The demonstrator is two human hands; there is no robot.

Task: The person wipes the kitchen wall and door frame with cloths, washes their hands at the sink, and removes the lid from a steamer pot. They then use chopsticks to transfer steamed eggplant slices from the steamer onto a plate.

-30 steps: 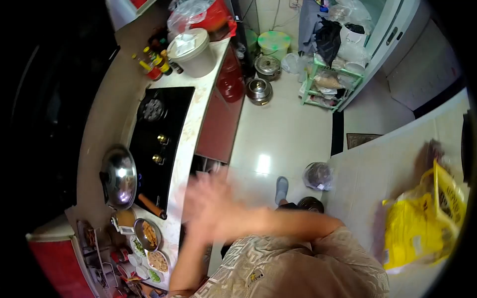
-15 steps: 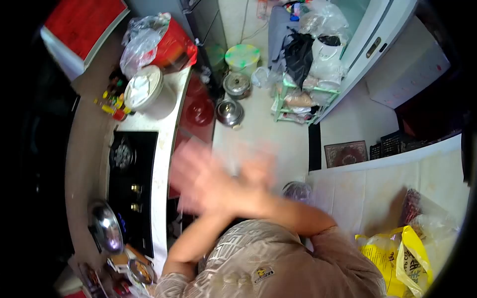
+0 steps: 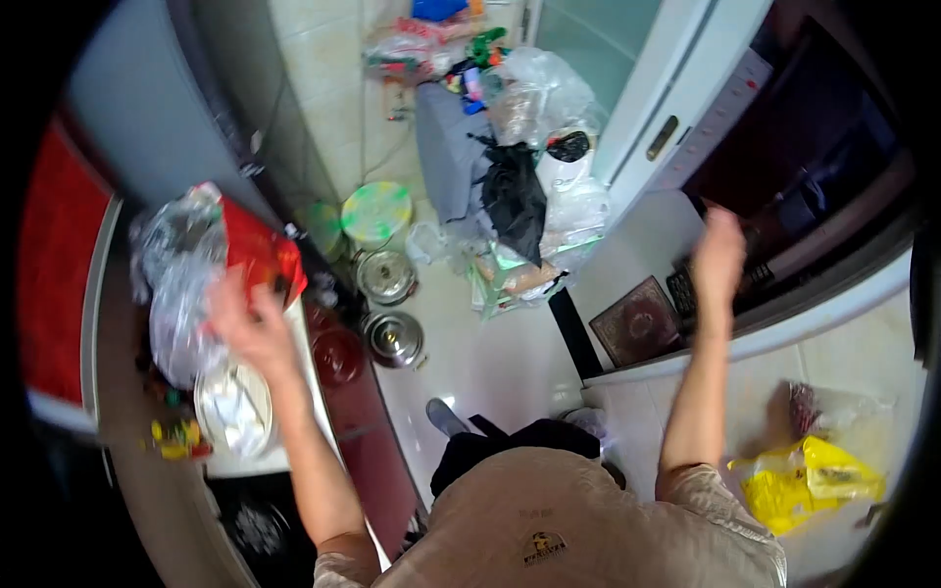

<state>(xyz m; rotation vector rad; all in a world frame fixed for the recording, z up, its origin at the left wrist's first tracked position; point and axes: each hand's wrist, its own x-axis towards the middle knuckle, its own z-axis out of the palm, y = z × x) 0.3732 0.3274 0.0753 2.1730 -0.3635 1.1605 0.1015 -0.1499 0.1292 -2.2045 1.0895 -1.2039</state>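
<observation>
My left hand (image 3: 245,318) is raised over the counter, its fingers apart and slightly blurred, with nothing seen in it. In the view it overlaps a clear plastic bag (image 3: 181,318) and lies close to a red bag (image 3: 260,250); I cannot tell whether it touches either. Just below it stands a white bucket (image 3: 233,397) with something white on its lid. Far to the right, my right hand (image 3: 720,253) is held up in front of the doorway. Motion smears its fingers, and nothing in it can be made out.
Two lidded metal pots (image 3: 394,338) and a tub with a green-patterned lid (image 3: 377,213) stand on the floor. Beyond them is a rack (image 3: 500,284) piled with bags. A stove (image 3: 260,529) is at lower left. A yellow bag (image 3: 809,480) lies at right.
My hands were crossed and blurred before my chest; now they are wide apart, left over the counter, right by the doorway. The view has turned, showing more of the far floor and less stove.
</observation>
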